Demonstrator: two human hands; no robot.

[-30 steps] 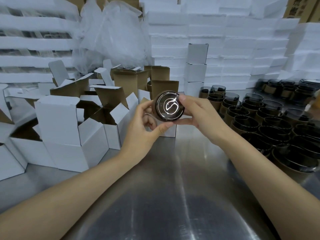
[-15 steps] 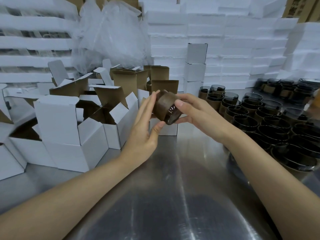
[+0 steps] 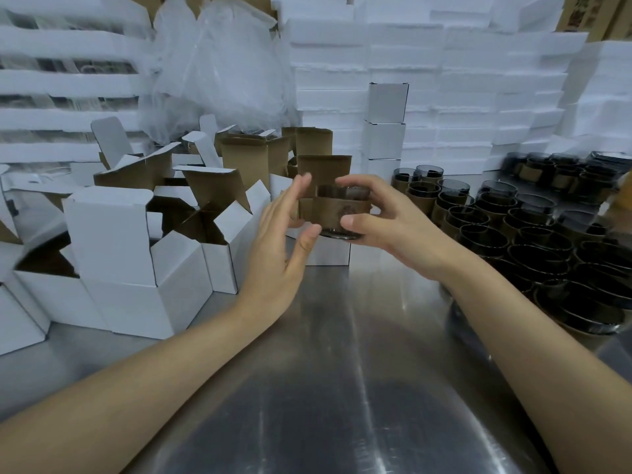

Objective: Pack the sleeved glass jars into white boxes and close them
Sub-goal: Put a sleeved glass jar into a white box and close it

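A dark glass jar in a brown paper sleeve is held upright in the air above the steel table. My right hand grips it, fingers over its far rim and thumb under its front. My left hand has straight fingers laid flat against the jar's left side. Right behind the jar stands a white box with its brown-lined lid flap raised. Many more open white boxes crowd the left of the table. Several sleeved jars stand packed together on the right.
Three shut white boxes are stacked at the back middle. White foam slabs wall the back and a crumpled plastic bag lies behind the boxes. The steel table stretches between my forearms.
The jar was turned from its base facing me, through a tilt, to upright. My left hand went from pinching it to lying flat against its side.
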